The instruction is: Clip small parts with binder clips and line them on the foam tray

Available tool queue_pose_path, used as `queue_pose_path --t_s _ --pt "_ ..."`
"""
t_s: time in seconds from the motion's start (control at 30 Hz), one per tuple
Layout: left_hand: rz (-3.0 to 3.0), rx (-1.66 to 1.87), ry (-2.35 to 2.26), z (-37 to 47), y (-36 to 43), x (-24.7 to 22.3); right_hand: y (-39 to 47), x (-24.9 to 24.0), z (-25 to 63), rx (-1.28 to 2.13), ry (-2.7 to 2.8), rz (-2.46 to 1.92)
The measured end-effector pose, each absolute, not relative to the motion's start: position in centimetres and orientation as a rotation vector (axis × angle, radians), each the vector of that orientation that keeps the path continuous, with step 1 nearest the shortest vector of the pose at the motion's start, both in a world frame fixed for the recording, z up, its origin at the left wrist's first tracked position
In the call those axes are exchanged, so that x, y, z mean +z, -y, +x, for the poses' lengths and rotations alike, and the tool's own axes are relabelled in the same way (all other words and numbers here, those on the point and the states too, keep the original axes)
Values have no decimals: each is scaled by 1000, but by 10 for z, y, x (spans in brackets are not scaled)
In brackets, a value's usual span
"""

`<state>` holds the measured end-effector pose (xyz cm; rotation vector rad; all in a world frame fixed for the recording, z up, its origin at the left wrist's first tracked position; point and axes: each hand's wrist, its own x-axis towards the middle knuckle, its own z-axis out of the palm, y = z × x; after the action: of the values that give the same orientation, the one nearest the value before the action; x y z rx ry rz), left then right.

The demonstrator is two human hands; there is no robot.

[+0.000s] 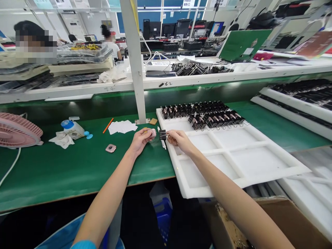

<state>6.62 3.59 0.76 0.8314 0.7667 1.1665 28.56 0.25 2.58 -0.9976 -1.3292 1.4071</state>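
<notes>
Between the fingers of my left hand (141,140) is a small pink watch case (153,133). My right hand (178,140) pinches the wire handles of a black binder clip (162,135), its dark body close to the case with a small gap between them. Another pink watch case (111,148) lies on the green mat, left of my left hand. A white foam tray (233,176) on the right bears rows of black binder clips (215,119) along its far side, several with pink pieces in them.
A pink fan (19,129), a blue-capped bottle (72,128), white paper (121,127) and an orange stick (108,125) lie left. A post (135,62) rises ahead. More foam trays (298,114) are at right, a cardboard box (293,221) below. People sit beyond the shelf.
</notes>
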Motion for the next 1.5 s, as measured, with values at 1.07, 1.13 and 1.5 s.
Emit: queue_pose_path --t_s 1.07,1.13,1.5 --pt "979 1178 -888 71 -37 11 28 62 284 703 1633 -1258" --pt "957 1174 -874 71 -39 13 57 76 312 365 1484 -1251" --pt "1074 1143 -824 83 -47 20 295 -81 524 18 617 -2142"
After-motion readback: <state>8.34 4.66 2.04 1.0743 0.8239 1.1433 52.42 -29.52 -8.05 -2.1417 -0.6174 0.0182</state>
